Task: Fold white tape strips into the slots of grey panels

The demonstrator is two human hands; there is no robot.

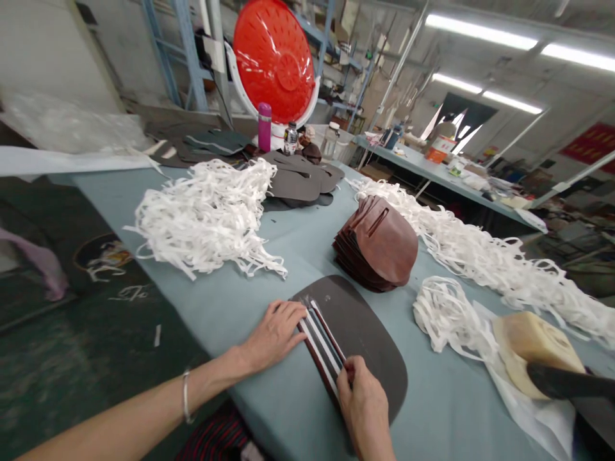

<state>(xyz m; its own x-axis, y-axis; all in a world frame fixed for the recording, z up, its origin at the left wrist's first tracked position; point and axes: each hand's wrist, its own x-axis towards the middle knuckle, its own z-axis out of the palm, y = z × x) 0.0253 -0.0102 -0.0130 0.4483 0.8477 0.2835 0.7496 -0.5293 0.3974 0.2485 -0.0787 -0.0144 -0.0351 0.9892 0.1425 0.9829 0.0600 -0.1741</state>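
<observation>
A dark grey leather piece [365, 333] lies flat on the blue-grey table [230, 301]. Along its left edge runs a row of narrow brown and white strips [323, 346]. My left hand [273, 333] lies flat with fingers stretched out, pressing the upper end of the strips. My right hand [365, 403] is closed, its fingertips pinching or pressing the lower end of the strips. A stack of brown leather pieces [379, 246] sits just beyond.
Heaps of white strips [206, 214] lie left, with more white strips [485, 262] along the right. Dark cut pieces [298, 179] lie farther back by a red basket [273, 57] and bottles. A yellowish block [533, 346] sits on white paper at right. The table's left edge drops to the floor.
</observation>
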